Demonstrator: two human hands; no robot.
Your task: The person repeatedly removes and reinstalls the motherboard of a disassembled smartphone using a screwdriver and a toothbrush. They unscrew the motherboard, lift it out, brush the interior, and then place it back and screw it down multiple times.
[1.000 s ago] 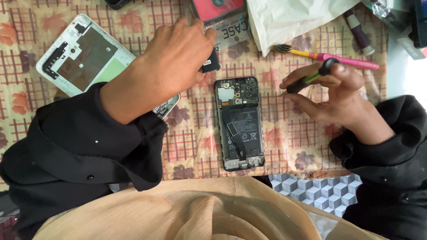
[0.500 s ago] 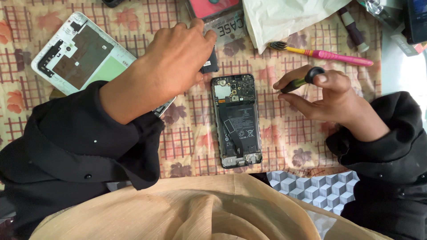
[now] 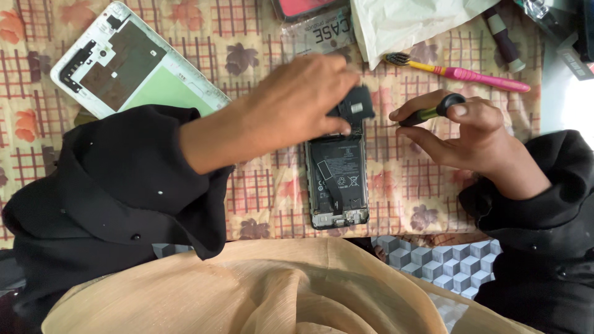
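Lifting a cover off an opened phone

Lying back-open on the table (image 3: 260, 204), the phone (image 3: 337, 179) has its top under the left hand (image 3: 297, 108), which pinches a small black cover (image 3: 356, 104). Right hand (image 3: 467, 133) grips a screwdriver (image 3: 427, 113). Lifting straight up seems best.

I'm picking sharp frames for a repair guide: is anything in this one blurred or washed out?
Head view: the left hand and the small black part at its fingers are motion-blurred; the right hand with the screwdriver, the opened phone and the checked cloth are fairly sharp; light is soft and even, with the white sheet at the top nearly washed out.
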